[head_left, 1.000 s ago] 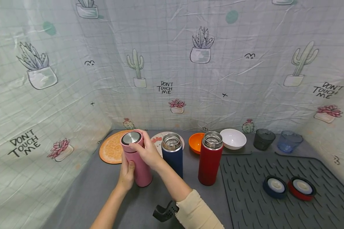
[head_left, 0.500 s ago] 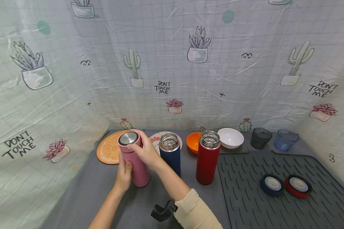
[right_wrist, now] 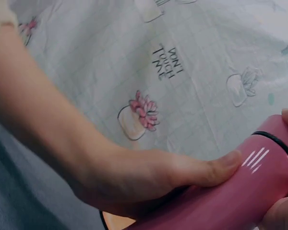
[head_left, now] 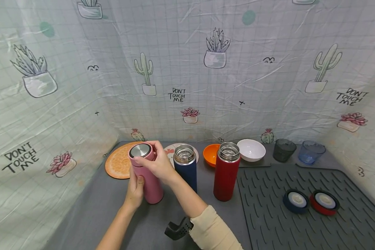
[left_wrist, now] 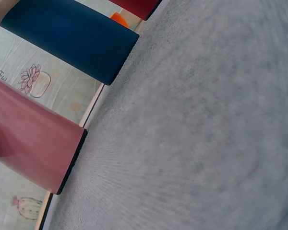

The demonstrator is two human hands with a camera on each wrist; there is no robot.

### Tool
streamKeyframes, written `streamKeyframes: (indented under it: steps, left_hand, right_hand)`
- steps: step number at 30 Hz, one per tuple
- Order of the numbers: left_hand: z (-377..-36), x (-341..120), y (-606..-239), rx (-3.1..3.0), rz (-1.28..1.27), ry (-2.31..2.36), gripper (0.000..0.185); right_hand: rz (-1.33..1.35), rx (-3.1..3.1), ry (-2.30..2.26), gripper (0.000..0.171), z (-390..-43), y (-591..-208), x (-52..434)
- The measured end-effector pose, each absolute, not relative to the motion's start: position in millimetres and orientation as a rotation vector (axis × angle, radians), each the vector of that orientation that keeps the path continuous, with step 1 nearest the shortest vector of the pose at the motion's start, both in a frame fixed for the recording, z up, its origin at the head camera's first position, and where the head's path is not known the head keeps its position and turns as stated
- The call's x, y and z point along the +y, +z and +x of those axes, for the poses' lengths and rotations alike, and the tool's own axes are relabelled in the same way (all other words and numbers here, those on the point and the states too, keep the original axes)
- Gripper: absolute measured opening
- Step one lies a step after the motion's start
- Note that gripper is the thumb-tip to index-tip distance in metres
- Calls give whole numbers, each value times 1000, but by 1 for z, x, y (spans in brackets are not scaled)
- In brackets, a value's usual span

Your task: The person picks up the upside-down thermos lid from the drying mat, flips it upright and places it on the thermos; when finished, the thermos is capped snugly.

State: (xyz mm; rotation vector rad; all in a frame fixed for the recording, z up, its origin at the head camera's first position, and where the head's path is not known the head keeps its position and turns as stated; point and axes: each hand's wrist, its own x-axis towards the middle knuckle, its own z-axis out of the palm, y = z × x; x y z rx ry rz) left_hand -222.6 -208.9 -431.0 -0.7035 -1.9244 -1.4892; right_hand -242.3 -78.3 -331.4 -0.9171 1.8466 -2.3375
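Note:
A pink flask [head_left: 150, 185] stands upright on the grey table [head_left: 112, 208], with its steel-topped pink lid [head_left: 140, 152] on. My left hand [head_left: 135, 189] grips the flask's body [right_wrist: 221, 206] from the left. My right hand [head_left: 157, 165] curls round the lid from the right. In the left wrist view the pink flask's base [left_wrist: 33, 148] and a dark blue flask [left_wrist: 72, 40] lie close by. The dark blue flask [head_left: 186, 170] and a red flask [head_left: 226, 173] stand open-topped to the right.
A blue lid [head_left: 295, 201] and a red lid [head_left: 324, 203] lie on the ribbed dark mat [head_left: 284, 225]. At the back are an orange round mat [head_left: 120, 163], an orange bowl [head_left: 211, 155], a white bowl [head_left: 251, 150], a dark cup [head_left: 283, 150] and a blue cup [head_left: 311, 152].
My right hand has shifted slightly round the pink lid. The left hand and the flask stay in place.

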Motion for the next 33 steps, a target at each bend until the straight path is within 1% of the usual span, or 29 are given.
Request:
streamKeyframes:
  steps: [4, 9, 13, 16, 18, 22, 24, 28, 33]
  left_hand:
    - [-222, -210, -431, -1952, -679, -1475, 56]
    - [-221, -210, -431, -1942, -680, -1488, 56]
    - [-222, -209, -430, -1921, -707, -1510, 55]
    - [-222, -208, -430, -1910, -726, -1521, 56]
    - [-222, -207, -429, -1898, -731, -1527, 57]
    - [-223, -207, -429, -1885, -729, -1525, 57]
    - [-223, -207, -430, -1884, -736, -1515, 56]
    - [-222, -207, -428, -1900, -741, -1498, 53]
    - [-212, -200, -414, -1904, -732, -1492, 51]
  right_hand:
    - [-897, 1905, -2351, 52, -243, -335, -82]
    - [-945, 1833, -2303, 50, -243, -335, -79]
    - [-914, 1852, -2353, 58, -243, -336, -79]
    - [-905, 1987, -2300, 66, -243, -336, -79]
    - [-928, 1979, -2266, 64, -243, -335, -78]
    - [-950, 1867, -2291, 51, -245, -336, -78]
    - [-925, 1844, -2339, 48, -246, -337, -79]
    - [-868, 1973, -2347, 51, -245, -338, -82]
    - [-936, 1900, -2298, 54, -244, -337, -80]
